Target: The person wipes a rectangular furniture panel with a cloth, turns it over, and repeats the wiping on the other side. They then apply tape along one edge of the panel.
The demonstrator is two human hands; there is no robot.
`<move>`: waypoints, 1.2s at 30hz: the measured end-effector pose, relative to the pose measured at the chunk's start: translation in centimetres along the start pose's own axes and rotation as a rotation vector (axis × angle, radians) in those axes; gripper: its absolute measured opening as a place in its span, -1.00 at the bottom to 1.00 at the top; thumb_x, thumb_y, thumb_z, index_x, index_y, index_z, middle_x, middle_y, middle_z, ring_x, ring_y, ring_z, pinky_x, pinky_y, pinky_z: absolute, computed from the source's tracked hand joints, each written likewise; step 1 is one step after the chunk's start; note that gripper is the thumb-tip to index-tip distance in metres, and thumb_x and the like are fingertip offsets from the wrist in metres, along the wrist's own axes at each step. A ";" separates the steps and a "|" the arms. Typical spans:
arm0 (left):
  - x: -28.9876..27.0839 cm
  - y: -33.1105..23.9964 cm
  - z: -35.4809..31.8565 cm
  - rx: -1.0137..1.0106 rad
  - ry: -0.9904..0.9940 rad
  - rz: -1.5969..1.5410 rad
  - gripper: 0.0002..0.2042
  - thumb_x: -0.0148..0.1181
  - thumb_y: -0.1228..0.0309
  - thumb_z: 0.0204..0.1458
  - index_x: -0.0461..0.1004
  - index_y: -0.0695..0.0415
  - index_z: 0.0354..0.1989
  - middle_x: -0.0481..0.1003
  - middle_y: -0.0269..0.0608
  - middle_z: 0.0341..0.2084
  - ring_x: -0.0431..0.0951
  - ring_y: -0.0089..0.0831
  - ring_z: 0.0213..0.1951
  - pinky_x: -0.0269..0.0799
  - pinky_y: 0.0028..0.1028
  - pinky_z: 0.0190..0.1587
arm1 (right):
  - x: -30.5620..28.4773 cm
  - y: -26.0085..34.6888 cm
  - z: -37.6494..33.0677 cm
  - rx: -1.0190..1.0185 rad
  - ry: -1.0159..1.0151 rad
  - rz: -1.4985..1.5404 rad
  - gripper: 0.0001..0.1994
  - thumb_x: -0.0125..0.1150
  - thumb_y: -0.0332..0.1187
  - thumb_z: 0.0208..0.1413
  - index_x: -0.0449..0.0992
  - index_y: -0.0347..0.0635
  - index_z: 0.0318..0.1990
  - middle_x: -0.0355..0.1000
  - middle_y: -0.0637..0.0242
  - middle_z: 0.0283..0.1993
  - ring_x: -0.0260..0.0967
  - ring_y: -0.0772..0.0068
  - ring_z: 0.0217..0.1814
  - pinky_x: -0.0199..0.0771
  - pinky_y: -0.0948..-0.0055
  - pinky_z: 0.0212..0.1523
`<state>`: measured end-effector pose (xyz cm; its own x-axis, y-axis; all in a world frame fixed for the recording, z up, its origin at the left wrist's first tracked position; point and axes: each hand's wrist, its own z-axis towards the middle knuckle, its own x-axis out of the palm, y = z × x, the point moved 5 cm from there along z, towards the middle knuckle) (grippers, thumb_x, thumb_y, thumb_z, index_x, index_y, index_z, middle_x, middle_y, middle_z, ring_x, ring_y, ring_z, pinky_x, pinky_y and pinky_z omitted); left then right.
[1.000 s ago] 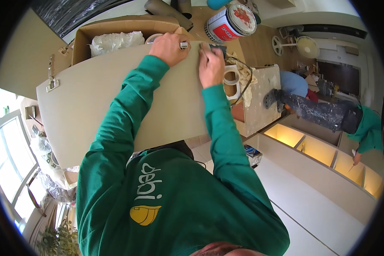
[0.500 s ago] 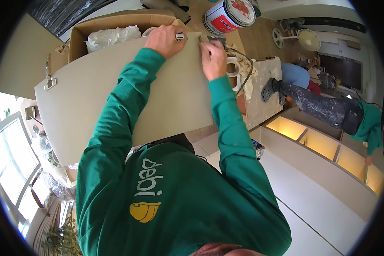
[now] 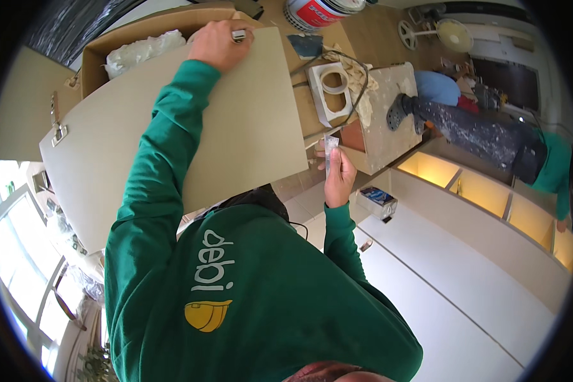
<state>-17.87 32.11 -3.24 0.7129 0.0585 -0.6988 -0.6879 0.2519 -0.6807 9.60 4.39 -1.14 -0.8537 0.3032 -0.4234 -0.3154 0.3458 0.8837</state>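
Note:
A large beige cabinet door (image 3: pixel 248 121) lies flat in front of me, with a metal hinge (image 3: pixel 58 134) at its left. My left hand (image 3: pixel 219 48) is closed over the door's far edge, fingertips hidden. Another small metal fitting (image 3: pixel 239 35) shows beside its knuckles. Off the door's right edge, my right hand (image 3: pixel 339 179) pinches a thin, greyish-white strip (image 3: pixel 330 151) held upright. Whether the strip is folded sandpaper or a blade is hard to tell. A tape roll (image 3: pixel 335 81) sits on a white frame-shaped piece (image 3: pixel 325 116) beyond that hand.
Behind the door stands an open cardboard box (image 3: pixel 97 73) with a white wrapped bundle (image 3: pixel 143 53). A paint bucket (image 3: pixel 312 14), a dark cable (image 3: pixel 365 92) and a crumpled cloth (image 3: pixel 361 76) lie beyond. Another person's leg (image 3: pixel 471 130) crosses at right, near lit shelves (image 3: pixel 477 193).
My right hand has left the door's right edge near the far corner and come back toward me, bringing the strip. My left hand still holds the far edge; the whole view has shifted slightly.

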 end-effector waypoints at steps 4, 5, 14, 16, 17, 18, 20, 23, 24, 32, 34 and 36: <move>0.0 0.2 0.1 -0.015 0.004 -0.013 -0.79 0.26 0.21 0.12 0.71 -0.04 -0.16 0.67 -0.06 -0.34 0.64 0.01 -0.21 0.55 -0.19 -0.04 | 0.0 0.4 -2.0 0.151 -0.018 0.224 -0.70 0.05 -0.25 0.44 0.57 -0.27 0.07 0.51 0.31 0.05 0.52 0.53 -0.04 0.52 0.54 -0.35; 0.1 0.2 0.1 -0.025 0.020 -0.024 -0.79 0.26 0.21 0.13 0.71 -0.04 -0.15 0.67 -0.07 -0.35 0.64 0.01 -0.21 0.55 -0.19 -0.04 | 0.0 0.8 -2.3 0.148 -0.011 0.237 -0.70 0.05 -0.27 0.43 0.56 -0.28 0.10 0.51 0.29 0.07 0.52 0.49 -0.01 0.53 0.51 -0.30; -0.1 0.1 0.2 -0.059 0.063 -0.052 -0.75 0.26 0.16 0.13 0.70 -0.07 -0.10 0.65 0.02 -0.38 0.65 0.03 -0.23 0.55 -0.21 -0.04 | 3.2 3.7 -5.5 -0.463 0.103 -0.549 -0.55 0.02 -0.53 0.29 0.37 -0.36 0.33 0.37 -0.04 0.34 0.35 -0.08 0.28 0.27 0.14 0.31; 0.1 0.0 0.2 -0.066 0.065 -0.033 -0.74 0.26 0.15 0.12 0.70 -0.07 -0.10 0.65 0.02 -0.36 0.64 0.04 -0.21 0.55 -0.20 -0.03 | 3.4 3.3 -6.1 -0.472 0.082 -0.591 -0.52 0.03 -0.54 0.27 0.34 -0.36 0.35 0.35 -0.05 0.36 0.34 -0.08 0.29 0.28 0.14 0.31; 0.1 0.0 0.1 -0.071 0.065 -0.022 -0.74 0.26 0.15 0.12 0.70 -0.07 -0.10 0.65 0.03 -0.35 0.64 0.04 -0.21 0.55 -0.20 -0.02 | 3.5 3.2 -6.1 -0.477 0.074 -0.611 -0.50 0.03 -0.54 0.26 0.32 -0.36 0.37 0.34 -0.05 0.37 0.34 -0.08 0.30 0.28 0.14 0.31; 0.0 0.2 0.1 -0.066 0.044 -0.015 -0.74 0.26 0.15 0.12 0.70 -0.06 -0.10 0.65 0.03 -0.35 0.64 0.05 -0.21 0.55 -0.20 -0.02 | 4.0 3.4 -5.6 -0.474 0.087 -0.618 -0.49 0.03 -0.55 0.26 0.31 -0.36 0.37 0.34 -0.05 0.37 0.34 -0.08 0.31 0.29 0.13 0.31; 0.3 0.0 0.1 -0.040 0.012 -0.010 -0.74 0.26 0.16 0.12 0.70 -0.04 -0.10 0.65 0.03 -0.35 0.64 0.05 -0.21 0.55 -0.19 -0.01 | 4.9 4.5 -3.9 -0.458 0.094 -0.637 -0.47 0.03 -0.57 0.24 0.28 -0.36 0.39 0.34 -0.04 0.38 0.32 -0.09 0.32 0.29 0.12 0.31; -0.2 0.0 0.5 -0.052 0.011 -0.020 -0.74 0.26 0.16 0.12 0.70 -0.01 -0.13 0.65 0.03 -0.37 0.63 0.06 -0.21 0.55 -0.18 -0.01 | 7.1 6.4 -1.0 -0.515 0.079 -0.633 -0.51 0.00 -0.56 0.28 0.28 -0.45 0.37 0.34 -0.09 0.36 0.34 -0.13 0.27 0.26 0.10 0.33; 0.5 -0.1 0.2 -0.023 0.007 -0.022 -0.74 0.26 0.15 0.10 0.71 -0.05 -0.14 0.64 0.04 -0.37 0.63 0.07 -0.23 0.56 -0.16 -0.02 | 6.4 5.9 -1.9 -0.513 0.084 -0.650 -0.50 0.00 -0.56 0.28 0.28 -0.44 0.37 0.35 -0.09 0.36 0.34 -0.13 0.26 0.27 0.10 0.32; 0.2 0.1 -0.4 0.013 -0.055 -0.024 -0.76 0.26 0.15 0.03 0.74 -0.07 -0.22 0.63 0.09 -0.42 0.65 0.07 -0.31 0.58 -0.13 -0.09 | 7.2 6.8 0.2 -0.529 0.165 -0.598 -0.50 0.00 -0.59 0.26 0.29 -0.41 0.36 0.45 -0.14 0.21 0.37 -0.15 0.16 0.34 0.08 0.20; 0.0 0.1 -0.2 -0.004 -0.037 -0.025 -0.77 0.27 0.17 0.04 0.73 -0.04 -0.22 0.64 0.06 -0.39 0.64 0.06 -0.28 0.58 -0.14 -0.07 | 9.4 7.6 4.0 -0.648 0.132 -0.621 -0.46 0.08 -0.63 0.15 0.31 -0.39 0.34 0.44 -0.08 0.25 0.39 -0.16 0.11 0.40 0.03 0.13; -0.1 0.0 -0.1 -0.062 0.033 -0.035 -0.77 0.30 0.22 0.06 0.71 0.02 -0.19 0.65 0.00 -0.30 0.64 0.05 -0.20 0.56 -0.17 -0.03 | 11.9 9.3 7.9 -0.654 0.119 -0.634 -0.48 0.09 -0.63 0.13 0.35 -0.37 0.30 0.45 -0.06 0.23 0.42 -0.17 0.06 0.45 0.03 0.06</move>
<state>-17.94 32.01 -3.15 0.7325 0.0185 -0.6805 -0.6705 0.1928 -0.7164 -0.22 18.28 0.48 -0.4665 0.1227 -0.8760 -0.8798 -0.1663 0.4452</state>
